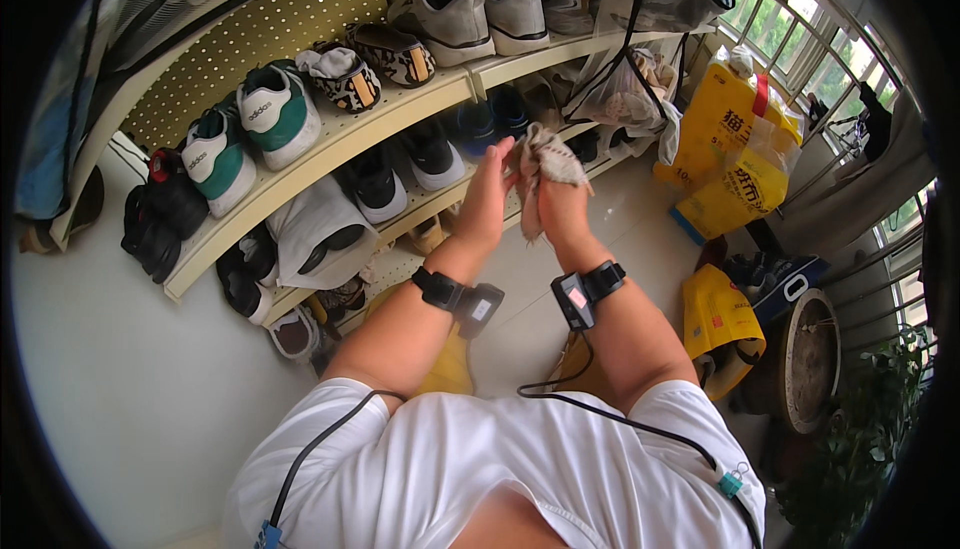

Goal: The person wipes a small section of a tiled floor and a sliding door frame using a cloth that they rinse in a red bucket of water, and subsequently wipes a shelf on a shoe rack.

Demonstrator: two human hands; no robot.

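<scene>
My right hand (562,208) is wrapped in a crumpled, patterned light cloth (551,163), which covers most of its fingers; a strip of the cloth hangs down beside the palm. Beside it, my left hand (486,193) is raised with the fingers straight and close together, its palm towards the cloth. Whether its fingertips touch the cloth is hard to tell. Both hands are in front of a cream metal shoe rack. Above and left of them, green and white sneakers (277,114), leopard-pattern shoes (397,54) and grey sneakers (450,20) stand on the upper shelf.
Black sneakers (371,185) and a pale bag (322,234) holding footwear lie on the lower shelf (405,226). A clear bag (630,91) hangs at the rack's right end. Yellow bags (720,129) stand by the barred window. A round wooden-looking disc (810,361) and a leafy plant (855,429) are at the right.
</scene>
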